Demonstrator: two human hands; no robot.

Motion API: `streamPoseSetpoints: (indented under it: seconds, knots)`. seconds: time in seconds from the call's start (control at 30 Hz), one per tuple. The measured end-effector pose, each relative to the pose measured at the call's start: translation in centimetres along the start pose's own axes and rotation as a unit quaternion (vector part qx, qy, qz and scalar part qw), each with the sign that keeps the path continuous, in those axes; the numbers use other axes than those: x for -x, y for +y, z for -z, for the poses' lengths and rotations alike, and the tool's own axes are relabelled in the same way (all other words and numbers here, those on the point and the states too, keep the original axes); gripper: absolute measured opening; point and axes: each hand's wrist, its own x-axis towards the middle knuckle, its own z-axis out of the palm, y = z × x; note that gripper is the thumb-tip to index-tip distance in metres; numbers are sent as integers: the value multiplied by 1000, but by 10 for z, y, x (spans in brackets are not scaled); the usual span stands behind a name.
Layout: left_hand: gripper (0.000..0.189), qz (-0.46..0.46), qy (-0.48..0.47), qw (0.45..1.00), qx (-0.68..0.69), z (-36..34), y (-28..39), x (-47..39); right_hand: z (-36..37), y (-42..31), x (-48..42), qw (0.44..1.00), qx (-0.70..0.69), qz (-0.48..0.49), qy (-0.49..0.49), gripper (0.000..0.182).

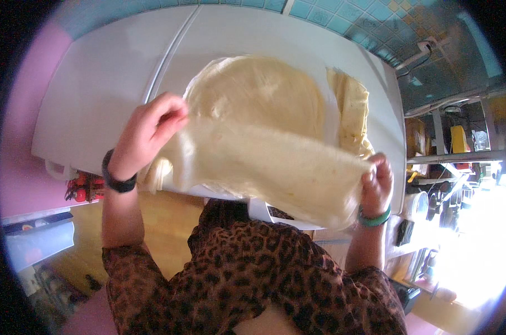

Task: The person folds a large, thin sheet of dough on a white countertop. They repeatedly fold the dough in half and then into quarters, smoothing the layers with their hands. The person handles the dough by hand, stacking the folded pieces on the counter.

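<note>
My left hand (148, 130), with a black band at the wrist, pinches the left edge of a thin pale-yellow sheet (269, 167), which looks like dough. At the opposite edge, the fingertips of my right hand (377, 184) grip the same sheet. It is stretched between both hands, and its near part sags over the front edge of the white worktop (106, 83). Beyond it a broad round layer (261, 92) of the same material lies flat; whether the two are joined is unclear. A folded strip (351, 113) rests right of that layer. A bunched end (163, 169) hangs below my left hand.
A seam (171, 50) crosses the worktop on the left. Blue tiles (332, 16) cover the wall behind, with a plugged-in cord (416, 60) at the right. Loaded shelves (454, 159) stand to the right. Red items (85, 186) sit below the left front edge.
</note>
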Motion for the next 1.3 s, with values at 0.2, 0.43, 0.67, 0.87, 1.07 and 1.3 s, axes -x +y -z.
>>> streamPoseSetpoints:
  seconds: [0.2,0.43,0.67,0.87,1.07,1.3]
  knots:
    - [17,-61,45,983,-165,-56,-81,-48,20,85,-94,967,164,-195,-28,17]
    - [36,-38,38,974,-222,-121,-102,35,-8,117,-131,976,75,-205,-1,23]
    - [39,43,84,973,-209,-153,-92,83,-152,102,-123,867,-292,-314,-254,35]
    - [40,63,107,974,-187,-155,-88,94,-136,131,-132,816,526,-110,-212,44]
    - [38,59,114,974,-184,-157,-89,93,-145,160,-139,930,253,-184,-192,28]
    - [33,44,157,966,-203,-159,-91,93,-241,173,-148,919,219,166,-284,42]
